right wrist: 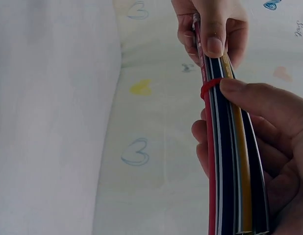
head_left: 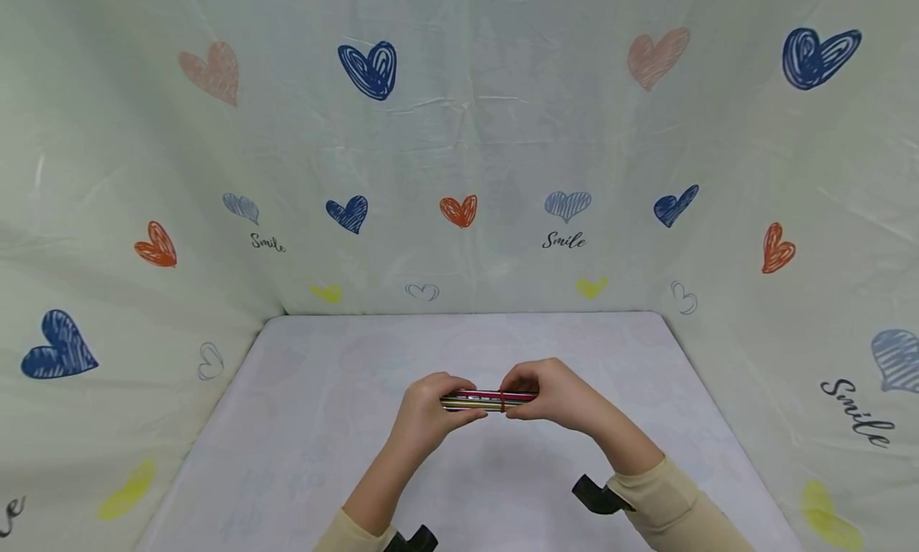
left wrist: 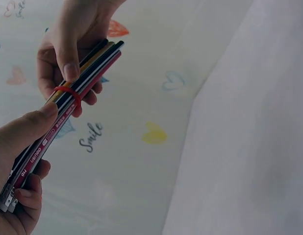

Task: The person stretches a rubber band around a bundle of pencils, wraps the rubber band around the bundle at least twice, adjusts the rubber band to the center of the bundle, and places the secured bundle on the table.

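Both hands hold up a bundle of pencils (head_left: pixel 471 400), level from left to right above the table. The pencils are red, dark with pale stripes, and gold; lettering shows on the red pencil (left wrist: pixel 41 147). A red rubber band (left wrist: pixel 68 91) wraps round the bundle. My left hand (head_left: pixel 427 412) grips the end with silver metal tips (left wrist: pixel 8 201), thumb along the pencils. My right hand (head_left: pixel 558 394) grips the other end, and in the right wrist view its thumb (right wrist: pixel 235 86) touches the rubber band (right wrist: pixel 206 90). The palms hide parts of the pencils.
Beneath the hands is a white table (head_left: pixel 345 360) with rounded far corners. A pale curtain (head_left: pixel 467 137) printed with hearts and "Smile" hangs behind it and on both sides. Black wrist-worn devices (head_left: pixel 599 496) sit near the beige sleeves (head_left: pixel 664 496).
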### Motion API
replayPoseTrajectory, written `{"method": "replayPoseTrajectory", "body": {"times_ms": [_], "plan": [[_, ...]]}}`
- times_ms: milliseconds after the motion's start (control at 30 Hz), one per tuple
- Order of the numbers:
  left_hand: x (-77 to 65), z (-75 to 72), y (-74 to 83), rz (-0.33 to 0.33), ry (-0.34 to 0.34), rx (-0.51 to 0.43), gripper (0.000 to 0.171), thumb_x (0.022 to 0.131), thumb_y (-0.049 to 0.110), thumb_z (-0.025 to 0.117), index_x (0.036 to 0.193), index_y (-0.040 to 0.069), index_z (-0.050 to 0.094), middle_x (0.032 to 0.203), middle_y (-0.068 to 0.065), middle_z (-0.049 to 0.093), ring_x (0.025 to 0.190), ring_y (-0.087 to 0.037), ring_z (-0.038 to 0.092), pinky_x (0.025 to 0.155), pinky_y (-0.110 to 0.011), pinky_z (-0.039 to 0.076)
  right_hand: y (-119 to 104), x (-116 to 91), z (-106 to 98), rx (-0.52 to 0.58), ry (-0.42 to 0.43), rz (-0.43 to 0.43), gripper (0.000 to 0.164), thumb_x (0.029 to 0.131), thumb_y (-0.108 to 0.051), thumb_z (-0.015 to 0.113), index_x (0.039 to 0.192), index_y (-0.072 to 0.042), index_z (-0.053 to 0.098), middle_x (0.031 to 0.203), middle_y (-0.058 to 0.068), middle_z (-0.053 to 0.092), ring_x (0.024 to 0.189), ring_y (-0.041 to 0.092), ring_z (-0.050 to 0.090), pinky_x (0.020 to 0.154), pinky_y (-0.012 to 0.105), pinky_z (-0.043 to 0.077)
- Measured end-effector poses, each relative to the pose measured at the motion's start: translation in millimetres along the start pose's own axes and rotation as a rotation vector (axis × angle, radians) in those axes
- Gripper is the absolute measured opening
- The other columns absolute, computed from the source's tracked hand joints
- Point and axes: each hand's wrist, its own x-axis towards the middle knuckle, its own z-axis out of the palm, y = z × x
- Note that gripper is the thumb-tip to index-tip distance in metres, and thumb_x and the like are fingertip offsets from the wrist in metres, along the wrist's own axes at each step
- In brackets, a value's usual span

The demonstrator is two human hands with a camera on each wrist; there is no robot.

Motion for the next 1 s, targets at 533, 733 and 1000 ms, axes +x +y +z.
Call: {"method": "replayPoseTrajectory", "body": {"times_ms": [533,733,1000], "plan": [[-0.1,3.9,-2.5,-0.018,0.018,-0.009,0.031,0.067,0.026,0.090,0.091,0.015,0.074,0.082,0.010,0.065,0.074,-0.007,0.058,0.064,-0.023,0.050,-0.5,2.3,10.7,-0.118,0.102,-0.072,0.015,0.080,-0.010,0.081,0.095,-0.013,0.078,0.087,-0.011,0.069,0.071,0.006,0.061,0.060,0.027,0.053],[-1.1,5.9,-1.7,-0.023,0.003,-0.005,0.032,0.068,0.026,0.090,0.093,0.014,0.074,0.085,0.008,0.066,0.076,-0.008,0.059,0.065,-0.023,0.051,-1.3,2.4,12.4,-0.144,0.091,-0.067,0.018,0.080,-0.013,0.080,0.098,-0.016,0.079,0.091,-0.014,0.070,0.075,0.004,0.062,0.062,0.026,0.053],[-2.8,10.8,-2.7,-0.041,-0.015,-0.015,0.032,0.069,0.027,0.089,0.094,0.013,0.074,0.086,0.007,0.066,0.077,-0.009,0.060,0.065,-0.023,0.051,1.4,2.2,14.3,-0.164,0.085,-0.041,0.019,0.081,-0.018,0.081,0.099,-0.019,0.079,0.092,-0.017,0.069,0.077,0.003,0.063,0.064,0.025,0.053]]}}
